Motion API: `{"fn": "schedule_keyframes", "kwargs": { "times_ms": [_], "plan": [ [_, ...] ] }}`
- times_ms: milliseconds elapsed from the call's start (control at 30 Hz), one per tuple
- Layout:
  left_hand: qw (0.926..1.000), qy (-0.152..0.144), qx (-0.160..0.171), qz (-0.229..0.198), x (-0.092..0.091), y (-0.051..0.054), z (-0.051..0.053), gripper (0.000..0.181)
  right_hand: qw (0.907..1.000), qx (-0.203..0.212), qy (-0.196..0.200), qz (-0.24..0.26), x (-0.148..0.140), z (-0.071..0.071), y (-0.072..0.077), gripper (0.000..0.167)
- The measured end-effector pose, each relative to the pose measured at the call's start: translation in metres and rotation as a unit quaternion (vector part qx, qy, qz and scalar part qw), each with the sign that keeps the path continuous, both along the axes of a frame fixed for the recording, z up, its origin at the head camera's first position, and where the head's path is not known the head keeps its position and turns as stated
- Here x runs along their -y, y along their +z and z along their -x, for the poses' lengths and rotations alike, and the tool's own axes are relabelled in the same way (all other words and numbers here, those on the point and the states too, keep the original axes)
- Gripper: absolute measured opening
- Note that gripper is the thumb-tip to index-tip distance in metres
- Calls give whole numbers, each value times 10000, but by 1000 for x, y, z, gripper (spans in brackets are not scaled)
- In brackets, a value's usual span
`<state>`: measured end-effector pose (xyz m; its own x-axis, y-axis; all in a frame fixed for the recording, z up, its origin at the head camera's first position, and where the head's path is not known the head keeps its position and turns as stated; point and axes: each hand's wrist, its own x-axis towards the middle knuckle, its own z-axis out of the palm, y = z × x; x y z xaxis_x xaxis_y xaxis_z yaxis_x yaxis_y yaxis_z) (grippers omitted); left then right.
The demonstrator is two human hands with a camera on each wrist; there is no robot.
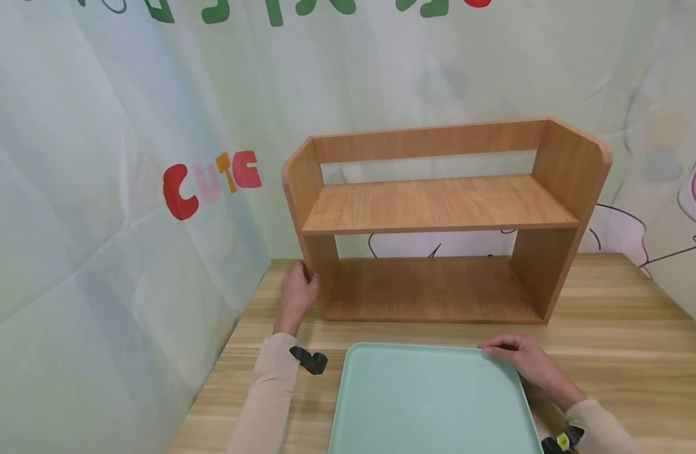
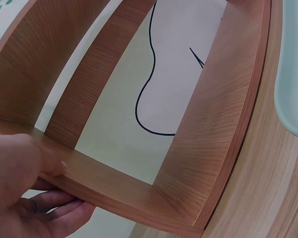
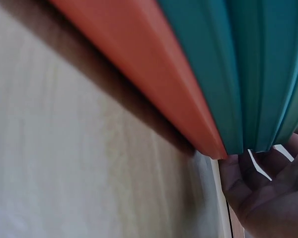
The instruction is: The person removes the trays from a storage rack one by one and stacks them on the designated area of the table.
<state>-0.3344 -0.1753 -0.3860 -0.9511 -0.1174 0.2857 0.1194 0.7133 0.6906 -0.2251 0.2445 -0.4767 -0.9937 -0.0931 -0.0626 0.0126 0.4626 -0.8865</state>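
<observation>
A two-tier wooden shelf stands upright at the back of the table. My left hand grips the front edge of its left side panel; in the left wrist view the thumb lies inside and the fingers outside. At the front, a mint-green tray lies face up, topping a stack. My right hand holds the far right corner of the stack. The right wrist view shows the stack from the side, with an orange tray lowest and several teal trays over it. Some right fingertips are hidden.
The wood-grain table runs under the shelf and the stack. Behind it hangs a pale green printed curtain, which also closes off the left side. A narrow strip of table separates the stack from the shelf.
</observation>
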Motion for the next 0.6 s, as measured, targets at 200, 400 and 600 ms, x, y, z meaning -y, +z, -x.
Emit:
{"fn": "schedule_keyframes", "kwargs": {
  "times_ms": [200,400,600],
  "plan": [
    [10000,36,-20,18,-2,-2,1,27,9995,-109,-48,288,-5,-2,0,36],
    [9913,481,831,900,-13,-3,-11,37,9981,-611,-122,-16,-6,-6,32,40],
    [9602,289,1607,2266,-51,10,-38,65,9863,-1117,-289,-1181,20,-2,67,55]
  ]
}}
